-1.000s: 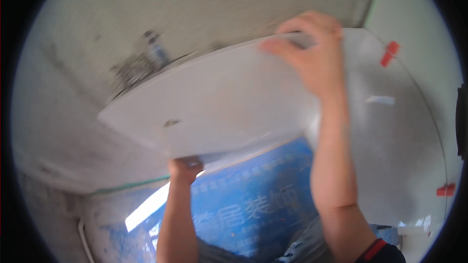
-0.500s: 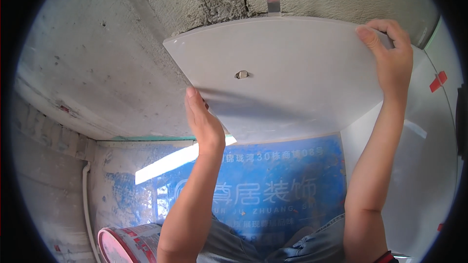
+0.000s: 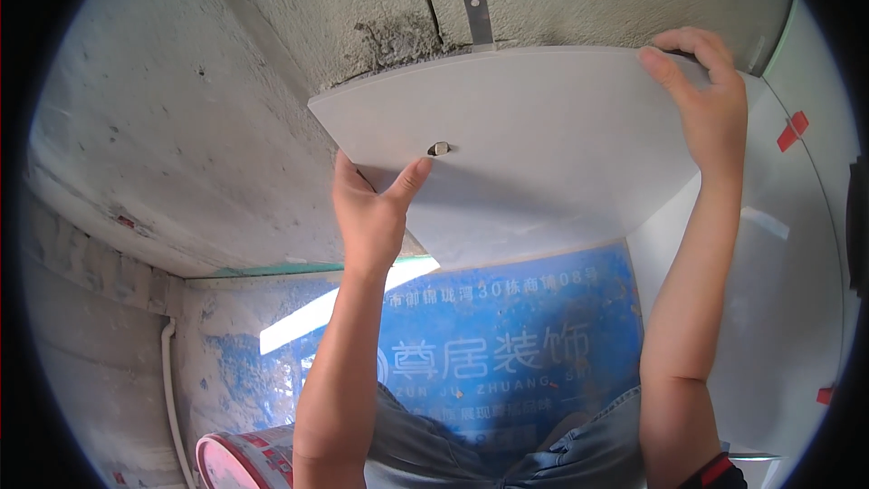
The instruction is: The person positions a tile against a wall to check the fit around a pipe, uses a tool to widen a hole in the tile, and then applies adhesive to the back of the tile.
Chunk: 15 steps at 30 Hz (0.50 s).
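A large light-grey wall tile (image 3: 543, 127) stands against the rough cement wall, with a small hole near its left side where a metal pipe fitting (image 3: 441, 148) shows. My left hand (image 3: 373, 208) grips the tile's left edge, thumb on the front face close to the hole and fingers behind the edge. At the upper right corner my right hand (image 3: 706, 91) holds the top edge, thumb on the front and fingers curled over the top. A metal strip with two holes (image 3: 475, 14) rises from behind the top edge onto the cement.
Tiled wall with red clips (image 3: 793, 130) stands at the right. Below lies a blue printed sheet (image 3: 507, 335) on the floor. A pink-and-white bucket (image 3: 240, 462) sits at lower left, near a white pipe (image 3: 169, 371). Bare cement wall (image 3: 181, 100) runs along the left.
My left hand has shifted its hold, bringing its thumb from the edge onto the tile's front face. My right hand keeps its grip on the corner. The view has shifted slightly.
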Each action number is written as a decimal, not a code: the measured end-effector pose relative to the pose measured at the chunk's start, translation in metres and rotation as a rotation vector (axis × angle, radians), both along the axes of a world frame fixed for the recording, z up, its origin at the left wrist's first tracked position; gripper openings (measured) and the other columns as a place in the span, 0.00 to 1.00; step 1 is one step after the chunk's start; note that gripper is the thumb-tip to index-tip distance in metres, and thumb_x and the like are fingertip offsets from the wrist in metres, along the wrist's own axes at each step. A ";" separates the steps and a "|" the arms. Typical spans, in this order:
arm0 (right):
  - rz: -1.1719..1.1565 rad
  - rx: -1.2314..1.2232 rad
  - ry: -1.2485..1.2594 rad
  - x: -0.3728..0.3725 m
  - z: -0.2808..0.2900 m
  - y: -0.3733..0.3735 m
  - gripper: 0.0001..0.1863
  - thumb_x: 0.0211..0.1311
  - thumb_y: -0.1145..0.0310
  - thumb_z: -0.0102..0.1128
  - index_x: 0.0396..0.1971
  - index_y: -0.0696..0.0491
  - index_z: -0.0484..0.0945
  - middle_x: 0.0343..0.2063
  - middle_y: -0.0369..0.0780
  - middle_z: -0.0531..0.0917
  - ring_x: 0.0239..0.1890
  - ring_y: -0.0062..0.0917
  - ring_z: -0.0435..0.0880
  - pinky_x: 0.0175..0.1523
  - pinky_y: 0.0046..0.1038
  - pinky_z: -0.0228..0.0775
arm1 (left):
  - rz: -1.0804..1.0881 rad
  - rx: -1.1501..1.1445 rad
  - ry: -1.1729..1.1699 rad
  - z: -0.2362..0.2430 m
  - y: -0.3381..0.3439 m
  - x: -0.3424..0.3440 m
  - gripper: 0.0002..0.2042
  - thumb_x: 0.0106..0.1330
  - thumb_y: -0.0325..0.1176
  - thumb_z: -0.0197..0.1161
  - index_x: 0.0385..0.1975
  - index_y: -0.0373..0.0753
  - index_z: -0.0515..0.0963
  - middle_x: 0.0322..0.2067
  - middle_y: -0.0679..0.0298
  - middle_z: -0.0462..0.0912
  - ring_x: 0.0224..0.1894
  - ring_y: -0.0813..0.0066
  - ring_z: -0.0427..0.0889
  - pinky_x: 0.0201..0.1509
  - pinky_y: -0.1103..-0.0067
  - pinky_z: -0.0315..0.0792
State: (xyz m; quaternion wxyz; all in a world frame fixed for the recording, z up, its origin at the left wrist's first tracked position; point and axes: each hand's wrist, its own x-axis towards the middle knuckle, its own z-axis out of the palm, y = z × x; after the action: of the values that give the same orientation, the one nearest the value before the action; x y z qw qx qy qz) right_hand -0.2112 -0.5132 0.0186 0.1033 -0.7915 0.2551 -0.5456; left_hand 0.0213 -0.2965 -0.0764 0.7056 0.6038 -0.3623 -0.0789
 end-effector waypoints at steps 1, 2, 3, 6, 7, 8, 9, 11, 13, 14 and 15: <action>-0.001 -0.003 -0.001 0.000 0.001 0.002 0.18 0.50 0.55 0.73 0.32 0.54 0.83 0.37 0.34 0.81 0.48 0.27 0.76 0.55 0.26 0.66 | 0.008 0.004 -0.007 -0.001 0.001 0.000 0.22 0.56 0.28 0.74 0.47 0.30 0.72 0.42 0.60 0.81 0.44 0.74 0.78 0.52 0.79 0.71; -0.007 0.019 -0.008 0.001 0.003 0.006 0.18 0.50 0.55 0.72 0.33 0.54 0.83 0.37 0.34 0.81 0.47 0.27 0.77 0.54 0.26 0.66 | 0.014 0.009 -0.014 -0.001 0.002 0.000 0.22 0.55 0.27 0.74 0.46 0.30 0.71 0.42 0.59 0.81 0.45 0.73 0.78 0.52 0.78 0.71; -0.017 0.041 -0.017 0.000 0.005 0.010 0.18 0.51 0.55 0.72 0.34 0.53 0.83 0.37 0.34 0.81 0.46 0.27 0.78 0.53 0.26 0.67 | 0.008 0.006 -0.016 0.000 0.002 0.002 0.22 0.55 0.27 0.74 0.46 0.30 0.71 0.42 0.59 0.81 0.45 0.73 0.78 0.52 0.78 0.71; -0.020 0.108 -0.146 -0.010 0.015 0.021 0.16 0.52 0.57 0.72 0.34 0.52 0.83 0.38 0.35 0.81 0.44 0.28 0.80 0.52 0.26 0.69 | 0.004 0.030 -0.042 0.009 -0.008 0.002 0.24 0.54 0.28 0.75 0.47 0.29 0.71 0.42 0.58 0.81 0.45 0.73 0.78 0.53 0.78 0.71; -0.059 0.115 -0.141 -0.015 0.012 0.024 0.16 0.52 0.57 0.72 0.34 0.52 0.83 0.38 0.35 0.81 0.44 0.28 0.80 0.52 0.26 0.69 | 0.024 0.081 -0.013 0.013 -0.011 0.005 0.24 0.54 0.28 0.76 0.47 0.29 0.72 0.42 0.57 0.81 0.45 0.72 0.78 0.53 0.78 0.71; -0.047 -0.012 -0.106 -0.021 0.004 0.028 0.15 0.52 0.59 0.72 0.35 0.52 0.83 0.38 0.35 0.81 0.43 0.29 0.80 0.51 0.26 0.69 | 0.027 0.145 0.035 0.010 -0.015 0.005 0.24 0.53 0.29 0.76 0.47 0.28 0.73 0.42 0.57 0.81 0.46 0.72 0.79 0.53 0.78 0.71; -0.040 -0.132 -0.048 -0.033 -0.007 0.031 0.15 0.51 0.61 0.73 0.36 0.52 0.82 0.38 0.36 0.81 0.42 0.29 0.81 0.50 0.25 0.70 | -0.018 0.180 0.084 0.015 -0.017 0.001 0.24 0.52 0.28 0.76 0.46 0.28 0.75 0.42 0.56 0.82 0.45 0.72 0.79 0.52 0.78 0.71; -0.001 -0.224 0.129 -0.063 -0.045 0.045 0.15 0.51 0.67 0.72 0.39 0.53 0.81 0.37 0.39 0.81 0.40 0.29 0.81 0.48 0.25 0.71 | 0.022 0.147 -0.093 0.006 -0.015 0.007 0.18 0.54 0.32 0.74 0.41 0.30 0.79 0.37 0.60 0.83 0.42 0.73 0.80 0.52 0.76 0.71; 0.220 0.089 0.356 -0.102 -0.080 0.072 0.15 0.52 0.72 0.71 0.40 0.55 0.80 0.38 0.41 0.81 0.39 0.29 0.82 0.46 0.25 0.72 | 0.039 0.236 -0.122 -0.011 -0.008 0.026 0.15 0.59 0.38 0.70 0.40 0.33 0.84 0.36 0.60 0.86 0.42 0.76 0.80 0.53 0.77 0.68; 0.167 0.274 0.330 -0.127 -0.103 0.087 0.14 0.53 0.71 0.70 0.40 0.54 0.80 0.38 0.41 0.81 0.39 0.28 0.82 0.46 0.26 0.73 | 0.051 0.242 -0.175 -0.022 -0.004 0.043 0.15 0.63 0.39 0.67 0.42 0.35 0.84 0.40 0.58 0.86 0.44 0.75 0.81 0.58 0.77 0.66; 0.119 0.441 0.277 -0.151 -0.133 0.100 0.13 0.55 0.71 0.69 0.40 0.54 0.80 0.38 0.41 0.81 0.38 0.27 0.82 0.46 0.26 0.74 | 0.031 0.219 -0.247 -0.030 0.003 0.068 0.14 0.66 0.36 0.63 0.46 0.35 0.82 0.44 0.57 0.85 0.50 0.72 0.81 0.64 0.75 0.64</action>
State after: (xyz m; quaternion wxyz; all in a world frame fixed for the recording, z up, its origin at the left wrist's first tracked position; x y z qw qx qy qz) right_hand -0.3626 -0.4130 -0.1141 0.2694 -0.8306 0.3326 -0.3562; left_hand 0.0895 -0.2936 -0.1062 0.5867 0.6878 -0.4263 -0.0324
